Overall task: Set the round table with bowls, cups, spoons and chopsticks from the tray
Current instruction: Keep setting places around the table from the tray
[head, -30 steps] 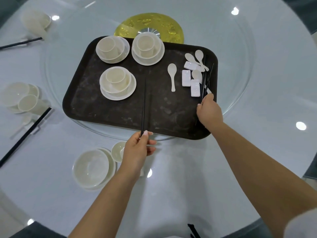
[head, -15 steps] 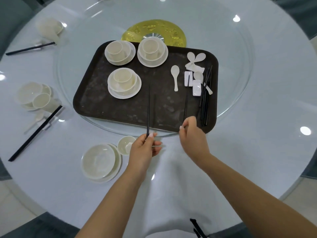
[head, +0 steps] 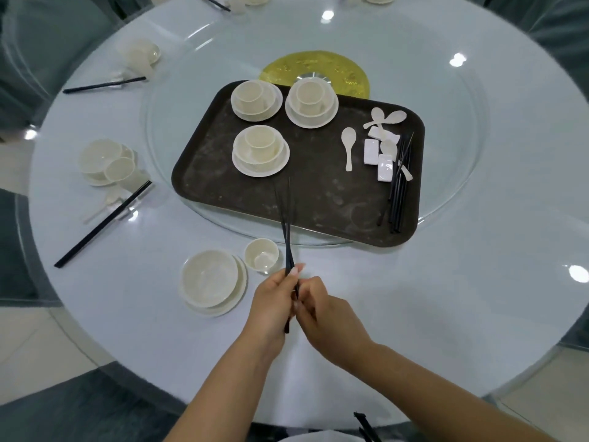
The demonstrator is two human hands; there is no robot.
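Our two hands have come together just in front of the near edge of the dark brown rectangular plastic tray point(head: 223, 189). A second ago they were apart: the left hand point(head: 271, 306) held one black chopstick at that edge while the right hand point(head: 322, 309) was at the bundle on the tray's right side. Half a second ago the right hand was carrying a second stick toward the left. Now both sticks meet as a pair of thin black chopsticks point(head: 287, 224), gripped at their near ends. Our left hand is closed around them with the thumb on top, and our right hand is closed against them from the other side. The tips point away from us over the tray's near edge and cross slightly, so the pair is not yet aligned.

This means we have picked one complete pair, and we judge that the step in hand is squaring it up before laying it down.

Left of the tray's near edge, on the white round desk point(head: 462, 282), sits a setting that lacks chopsticks: a cream shallow bowl on a plate point(head: 210, 279) and, just beside it, a small cream cup point(head: 262, 254) with what looks like a spoon inside.

On the tray remain three cream stacks of plate, bowl and cup point(head: 260, 151), white ceramic spoons point(head: 349, 145), white rectangular rests point(head: 371, 151) and a bundle of black chopsticks point(head: 398, 193) along its right side. Further left of the tray, two settings already have chopsticks laid beside them.
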